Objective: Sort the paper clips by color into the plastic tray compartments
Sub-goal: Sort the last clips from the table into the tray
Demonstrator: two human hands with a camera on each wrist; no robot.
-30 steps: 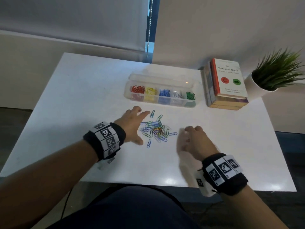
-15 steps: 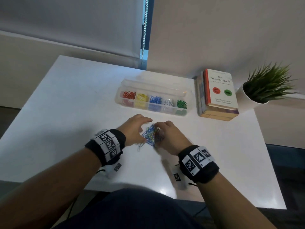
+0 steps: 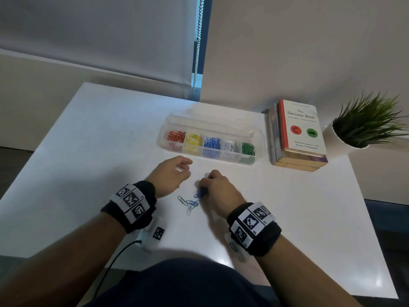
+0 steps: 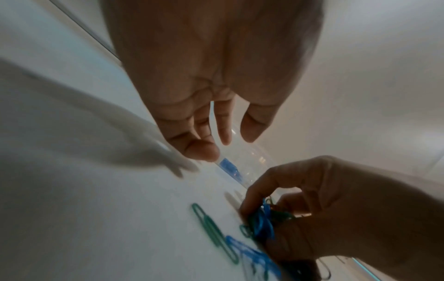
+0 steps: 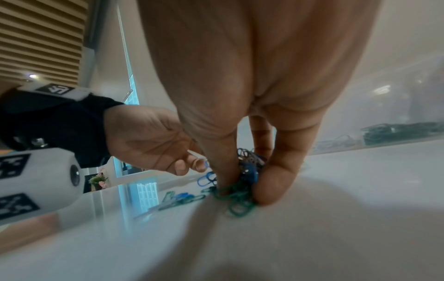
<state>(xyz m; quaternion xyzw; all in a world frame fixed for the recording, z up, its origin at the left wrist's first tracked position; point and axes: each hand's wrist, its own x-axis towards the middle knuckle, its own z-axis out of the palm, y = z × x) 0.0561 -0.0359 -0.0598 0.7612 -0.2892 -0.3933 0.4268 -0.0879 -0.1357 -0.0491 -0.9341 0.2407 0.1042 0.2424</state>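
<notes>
A clear plastic tray [image 3: 210, 126] at the table's back holds red [image 3: 176, 136], yellow [image 3: 194, 140], blue [image 3: 212, 142], white [image 3: 229, 146] and green [image 3: 248, 149] clips in separate compartments. My right hand [image 3: 204, 187] [image 5: 245, 182] [image 4: 254, 205] pinches a tangled bunch of blue and green paper clips [image 5: 240, 201] [image 4: 261, 222] against the white table [image 3: 88, 151]. A few loose clips [image 3: 190, 203] [image 4: 211, 228] lie just left of it. My left hand [image 3: 187, 168] [image 4: 225, 140] hovers to the left with fingers loosely curled, holding nothing I can see.
A stack of books [image 3: 298, 134] stands right of the tray, with a potted plant [image 3: 367, 125] beyond it at the table's right corner. A blind chain [image 3: 198, 45] hangs at the wall behind. The tray's green end [image 5: 396, 133] shows in the right wrist view.
The scattered pile was gathered between both hands. Now the left hand has pulled away to the left, and the right hand grips the bunch while a few clips stay on the table.
</notes>
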